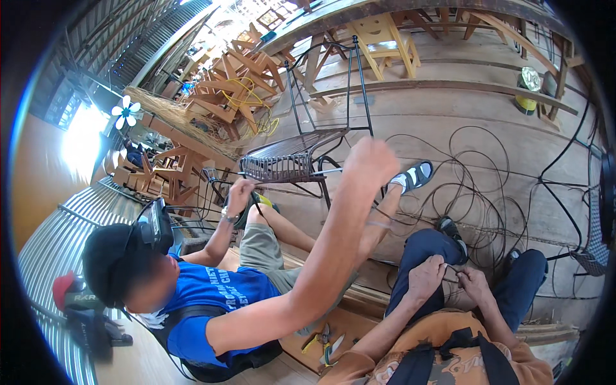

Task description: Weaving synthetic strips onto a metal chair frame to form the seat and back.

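1. The person's own left hand (426, 277) sits at about five o'clock in the view, above the dark blue trouser knees; its fingers are curled together and pinch a thin dark strand of weaving cord (452, 273).
2. The right hand (473, 282) lies just beside it, toward three o'clock, fingertips pressed on the same strand, so the cord runs between the two hands.
3. From there the strand leads up toward twelve o'clock into loose loops of dark cord (478, 186) spread over the wooden plank floor (449, 109).
4. At ten o'clock from the hands a co-worker in a blue shirt (205, 292) sits on the floor, one raised fist (370, 160) closed at the centre of the view, the other hand (239, 194) gripping cord near the seat of a black metal chair frame with a partly woven seat (289, 160).
5. Yellow-handled pliers (324, 340) lie on the boards at six o'clock.
6. Stacked wooden chairs (231, 83) stand at eleven o'clock.
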